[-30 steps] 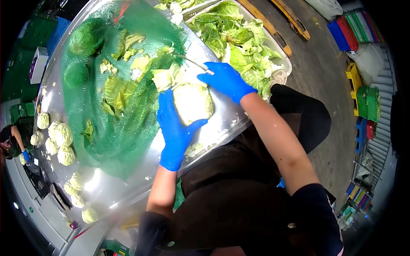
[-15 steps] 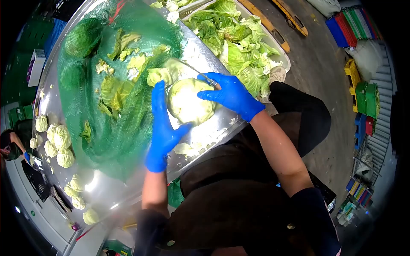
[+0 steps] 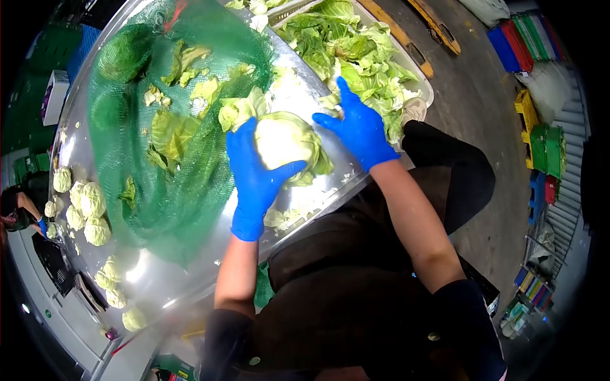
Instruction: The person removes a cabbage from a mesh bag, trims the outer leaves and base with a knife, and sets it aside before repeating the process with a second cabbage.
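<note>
A trimmed cabbage (image 3: 284, 141) with loose outer leaves on its right side rests on the metal table. Around its left and lower side, my left hand (image 3: 255, 171) in a blue glove is wrapped, thumb across the front. To the right, my right hand (image 3: 363, 130), also gloved in blue, is off the cabbage near the table edge. Something small and pale shows between its thumb and index finger, too unclear to name. Cut leaves (image 3: 238, 111) lie just left of the cabbage, beside green netting (image 3: 197, 219) with leaf scraps on it.
A pale crate (image 3: 427, 86) of cabbage leaves stands beyond the metal table (image 3: 305, 79). Several trimmed cabbages (image 3: 92, 200) sit at the table's left side. Another person's arm (image 3: 28, 204) shows at the far left. Stacked coloured crates (image 3: 546, 146) stand at the right.
My right hand has moved off the cabbage to the right, and the knife seen in it before is no longer clearly visible. The cabbage has tilted, showing leaves on its right side.
</note>
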`<move>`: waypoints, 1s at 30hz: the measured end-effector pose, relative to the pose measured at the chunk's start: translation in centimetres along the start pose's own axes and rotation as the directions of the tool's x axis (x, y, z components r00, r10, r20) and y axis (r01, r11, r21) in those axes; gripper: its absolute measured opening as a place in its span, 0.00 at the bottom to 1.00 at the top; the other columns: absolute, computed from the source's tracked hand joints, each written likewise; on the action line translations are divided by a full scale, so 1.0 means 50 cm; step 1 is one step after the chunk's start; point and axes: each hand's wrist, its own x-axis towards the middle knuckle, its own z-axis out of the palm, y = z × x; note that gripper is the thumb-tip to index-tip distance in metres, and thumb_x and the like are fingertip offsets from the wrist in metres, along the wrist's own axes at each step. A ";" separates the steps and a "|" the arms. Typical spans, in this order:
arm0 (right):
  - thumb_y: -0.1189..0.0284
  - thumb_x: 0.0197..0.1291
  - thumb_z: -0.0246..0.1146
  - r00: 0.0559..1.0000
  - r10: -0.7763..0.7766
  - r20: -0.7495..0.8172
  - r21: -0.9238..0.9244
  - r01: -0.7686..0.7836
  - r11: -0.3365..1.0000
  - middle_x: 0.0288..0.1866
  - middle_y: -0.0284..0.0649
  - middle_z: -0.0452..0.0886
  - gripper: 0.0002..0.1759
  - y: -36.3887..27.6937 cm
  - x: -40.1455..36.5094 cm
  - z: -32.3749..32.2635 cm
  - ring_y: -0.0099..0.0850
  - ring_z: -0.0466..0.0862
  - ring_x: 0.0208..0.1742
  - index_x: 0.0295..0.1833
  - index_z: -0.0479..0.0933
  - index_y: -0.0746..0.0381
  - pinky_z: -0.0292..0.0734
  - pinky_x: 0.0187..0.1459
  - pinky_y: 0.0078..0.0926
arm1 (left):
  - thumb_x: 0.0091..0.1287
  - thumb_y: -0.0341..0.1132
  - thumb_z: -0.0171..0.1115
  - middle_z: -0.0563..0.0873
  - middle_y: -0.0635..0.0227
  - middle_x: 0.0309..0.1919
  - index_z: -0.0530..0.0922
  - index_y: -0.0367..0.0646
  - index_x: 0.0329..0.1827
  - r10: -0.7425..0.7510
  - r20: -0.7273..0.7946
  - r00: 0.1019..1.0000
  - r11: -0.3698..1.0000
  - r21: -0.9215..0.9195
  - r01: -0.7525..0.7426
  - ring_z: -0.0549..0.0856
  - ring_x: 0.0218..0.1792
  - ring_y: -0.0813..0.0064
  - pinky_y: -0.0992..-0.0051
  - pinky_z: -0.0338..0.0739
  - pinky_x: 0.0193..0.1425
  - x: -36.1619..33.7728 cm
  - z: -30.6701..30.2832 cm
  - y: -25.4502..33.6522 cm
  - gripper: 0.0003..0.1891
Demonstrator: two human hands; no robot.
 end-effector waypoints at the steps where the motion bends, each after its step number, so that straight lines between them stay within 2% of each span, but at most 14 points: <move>1: 0.50 0.60 0.68 0.998 -0.054 0.021 0.040 0.054 0.998 0.30 0.48 0.82 0.39 -0.024 -0.006 -0.011 0.42 0.85 0.33 0.73 0.68 0.54 0.79 0.36 0.38 | 0.38 0.46 0.88 0.68 0.49 0.66 0.58 0.35 0.76 0.061 0.035 0.998 0.994 0.091 -0.064 0.71 0.66 0.54 0.60 0.67 0.72 0.013 -0.009 0.013 0.62; 2: 0.49 0.61 0.67 0.993 -0.110 0.039 0.082 0.106 0.991 0.29 0.47 0.82 0.44 -0.043 -0.011 -0.023 0.41 0.85 0.32 0.78 0.62 0.52 0.79 0.35 0.36 | 0.38 0.46 0.88 0.68 0.49 0.65 0.59 0.36 0.76 0.118 0.075 0.990 0.975 0.179 -0.130 0.71 0.66 0.54 0.60 0.67 0.71 0.023 -0.013 0.020 0.62; 3: 0.50 0.64 0.65 0.984 -0.067 0.163 0.069 0.056 0.996 0.29 0.45 0.82 0.41 -0.065 -0.018 -0.046 0.40 0.84 0.27 0.78 0.62 0.51 0.77 0.30 0.33 | 0.37 0.47 0.88 0.70 0.47 0.66 0.59 0.31 0.75 0.083 0.074 0.994 0.994 0.064 -0.087 0.73 0.66 0.54 0.60 0.69 0.71 0.028 -0.011 0.020 0.62; 7: 0.52 0.68 0.60 0.936 -0.184 0.301 -0.079 0.217 0.973 0.31 0.44 0.84 0.37 -0.071 -0.062 -0.049 0.41 0.82 0.23 0.79 0.60 0.49 0.75 0.25 0.37 | 0.37 0.59 0.84 0.66 0.31 0.68 0.58 0.28 0.74 -0.114 0.075 0.991 0.989 -0.083 0.120 0.69 0.70 0.38 0.54 0.65 0.73 0.032 0.017 -0.029 0.66; 10: 0.52 0.69 0.59 0.930 -0.188 0.316 -0.227 0.266 0.937 0.30 0.43 0.83 0.36 -0.075 -0.069 -0.042 0.38 0.82 0.22 0.79 0.60 0.47 0.74 0.24 0.36 | 0.38 0.59 0.84 0.67 0.31 0.68 0.59 0.25 0.73 -0.132 0.104 0.986 0.991 0.003 0.132 0.69 0.70 0.39 0.55 0.66 0.73 0.047 0.010 -0.013 0.65; 14: 0.54 0.69 0.60 0.926 -0.217 0.309 -0.146 0.271 0.951 0.31 0.43 0.84 0.33 -0.069 -0.047 -0.029 0.39 0.83 0.24 0.77 0.64 0.48 0.75 0.25 0.36 | 0.37 0.58 0.84 0.67 0.30 0.68 0.59 0.26 0.74 -0.103 0.122 0.987 0.995 0.001 0.104 0.69 0.70 0.38 0.55 0.66 0.72 0.047 0.009 -0.003 0.65; 17: 0.56 0.69 0.59 0.961 -0.216 0.173 -0.067 0.230 0.971 0.33 0.45 0.85 0.26 -0.037 -0.005 0.003 0.45 0.84 0.28 0.70 0.72 0.51 0.78 0.30 0.40 | 0.36 0.56 0.84 0.66 0.31 0.69 0.56 0.28 0.75 -0.105 0.121 0.987 0.994 0.004 0.105 0.66 0.71 0.36 0.52 0.63 0.74 0.028 0.014 0.000 0.66; 18: 0.55 0.68 0.60 0.947 -0.098 0.306 -0.152 0.151 0.977 0.36 0.48 0.85 0.23 -0.039 0.033 -0.005 0.49 0.85 0.34 0.62 0.79 0.55 0.80 0.36 0.44 | 0.37 0.55 0.84 0.67 0.33 0.69 0.55 0.30 0.77 -0.069 0.133 0.989 0.993 0.099 0.056 0.62 0.73 0.36 0.50 0.59 0.76 0.017 0.011 0.006 0.67; 22: 0.48 0.59 0.66 0.957 0.037 0.288 0.042 -0.052 0.998 0.41 0.49 0.86 0.27 -0.045 0.049 0.024 0.50 0.85 0.42 0.55 0.82 0.55 0.81 0.44 0.44 | 0.38 0.55 0.85 0.64 0.43 0.73 0.54 0.36 0.79 -0.003 0.073 0.997 0.997 -0.080 0.009 0.56 0.77 0.40 0.50 0.55 0.78 -0.029 0.004 -0.020 0.67; 23: 0.49 0.57 0.67 0.946 0.063 0.318 0.044 -0.082 0.996 0.42 0.51 0.86 0.25 -0.037 0.056 0.032 0.50 0.85 0.44 0.54 0.83 0.53 0.80 0.47 0.43 | 0.37 0.55 0.85 0.63 0.45 0.74 0.54 0.38 0.79 -0.022 0.066 0.998 0.990 -0.139 0.031 0.55 0.77 0.41 0.50 0.55 0.78 -0.046 -0.005 -0.030 0.67; 26: 0.56 0.57 0.64 0.965 0.201 0.167 0.047 -0.211 0.976 0.45 0.53 0.85 0.21 0.091 0.066 0.101 0.52 0.84 0.48 0.49 0.83 0.61 0.80 0.51 0.44 | 0.36 0.55 0.85 0.63 0.49 0.74 0.55 0.43 0.80 -0.007 0.114 0.993 0.995 -0.098 0.018 0.53 0.78 0.45 0.51 0.54 0.79 -0.078 -0.030 -0.053 0.67; 28: 0.56 0.57 0.64 0.954 0.289 0.075 0.155 -0.298 0.942 0.47 0.55 0.85 0.24 0.123 0.069 0.092 0.54 0.83 0.50 0.51 0.82 0.64 0.78 0.53 0.45 | 0.35 0.53 0.86 0.64 0.52 0.74 0.58 0.45 0.80 0.000 0.156 0.988 0.987 -0.160 0.025 0.54 0.77 0.47 0.52 0.53 0.79 -0.076 -0.038 -0.050 0.66; 29: 0.58 0.57 0.65 0.935 0.315 0.162 0.037 -0.325 0.945 0.47 0.56 0.85 0.29 0.087 0.078 0.041 0.53 0.84 0.49 0.61 0.77 0.63 0.78 0.51 0.46 | 0.34 0.53 0.86 0.64 0.52 0.74 0.58 0.45 0.79 0.019 0.187 0.982 0.987 -0.158 0.011 0.55 0.76 0.47 0.52 0.54 0.80 -0.070 -0.043 -0.046 0.66; 30: 0.59 0.58 0.68 0.961 0.265 0.076 0.114 -0.272 0.955 0.45 0.54 0.85 0.38 0.038 0.072 0.009 0.49 0.86 0.44 0.73 0.67 0.57 0.80 0.48 0.42 | 0.34 0.52 0.86 0.64 0.53 0.74 0.58 0.45 0.79 0.041 0.222 0.974 0.988 -0.156 -0.006 0.56 0.76 0.47 0.52 0.54 0.80 -0.062 -0.046 -0.045 0.65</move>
